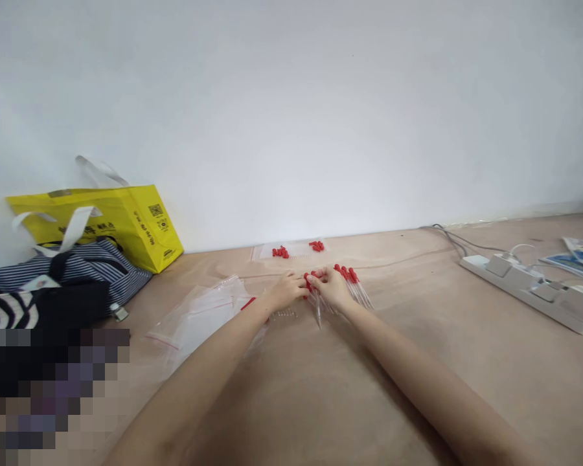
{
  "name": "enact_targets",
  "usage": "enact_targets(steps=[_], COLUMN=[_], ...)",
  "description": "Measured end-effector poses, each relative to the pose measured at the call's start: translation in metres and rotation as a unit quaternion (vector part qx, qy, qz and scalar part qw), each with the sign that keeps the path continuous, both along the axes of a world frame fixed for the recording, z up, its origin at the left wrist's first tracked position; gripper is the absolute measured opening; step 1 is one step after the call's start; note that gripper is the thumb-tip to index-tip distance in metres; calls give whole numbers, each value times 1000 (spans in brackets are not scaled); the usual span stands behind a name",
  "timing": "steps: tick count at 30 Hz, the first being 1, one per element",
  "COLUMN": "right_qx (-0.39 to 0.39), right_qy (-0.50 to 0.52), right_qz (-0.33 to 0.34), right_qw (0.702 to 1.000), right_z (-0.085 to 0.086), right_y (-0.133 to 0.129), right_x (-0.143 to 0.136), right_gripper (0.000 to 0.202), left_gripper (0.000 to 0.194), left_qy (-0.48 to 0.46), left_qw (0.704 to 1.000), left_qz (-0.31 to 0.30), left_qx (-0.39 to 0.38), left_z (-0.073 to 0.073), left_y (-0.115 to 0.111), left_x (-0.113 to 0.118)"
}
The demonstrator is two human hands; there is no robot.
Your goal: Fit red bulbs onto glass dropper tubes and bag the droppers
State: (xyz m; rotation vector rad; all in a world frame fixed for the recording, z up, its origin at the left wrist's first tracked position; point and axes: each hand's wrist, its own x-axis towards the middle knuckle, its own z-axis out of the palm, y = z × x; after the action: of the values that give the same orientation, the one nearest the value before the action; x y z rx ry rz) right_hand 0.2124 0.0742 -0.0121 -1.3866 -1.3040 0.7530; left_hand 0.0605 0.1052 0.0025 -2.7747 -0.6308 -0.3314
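My left hand [287, 290] and my right hand [331, 288] meet near the middle of the table, both with fingers closed on a clear dropper with a red bulb [308, 279]. Its thin clear tip points down toward me. Just right of my right hand, several red-capped droppers [350, 274] lie side by side. Partly hidden behind my left forearm are another red piece [247, 303] and some small clear pieces [285, 312]. Farther back, two clusters of red bulbs [280, 252] rest on a clear plastic bag [258, 252].
Clear zip bags [208, 314] lie left of my left forearm. A yellow bag [160, 239] and a striped bag [126, 275] stand at the left. At the right are a white power strip [525, 291], cables and printed papers [578, 259]. A white wall borders the wooden table.
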Motion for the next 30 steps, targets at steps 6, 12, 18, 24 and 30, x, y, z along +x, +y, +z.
enact_targets(steps=[6,12,18,24,30], right_qx=[-16,-31,-26,17,74], right_qy=[-90,-195,-278,-344,-397], right_qz=[-48,-84,-116,-123,-48], right_qw=[995,977,953,931,914], right_z=[7,8,6,6,5], right_y=[10,18,18,1,-30], right_x=[-8,-18,-26,-20,-17], right_gripper=[12,17,20,23,18], left_gripper=[15,18,15,11,11], left_qy=[49,35,0,-35,-109], left_qw=[997,995,992,988,967], left_qz=[-37,7,76,134,229], left_qx=[51,93,99,64,26], left_z=[-4,-4,-7,-1,20], left_y=[12,26,28,18,-6], left_x=[-9,-20,-14,-14,-46])
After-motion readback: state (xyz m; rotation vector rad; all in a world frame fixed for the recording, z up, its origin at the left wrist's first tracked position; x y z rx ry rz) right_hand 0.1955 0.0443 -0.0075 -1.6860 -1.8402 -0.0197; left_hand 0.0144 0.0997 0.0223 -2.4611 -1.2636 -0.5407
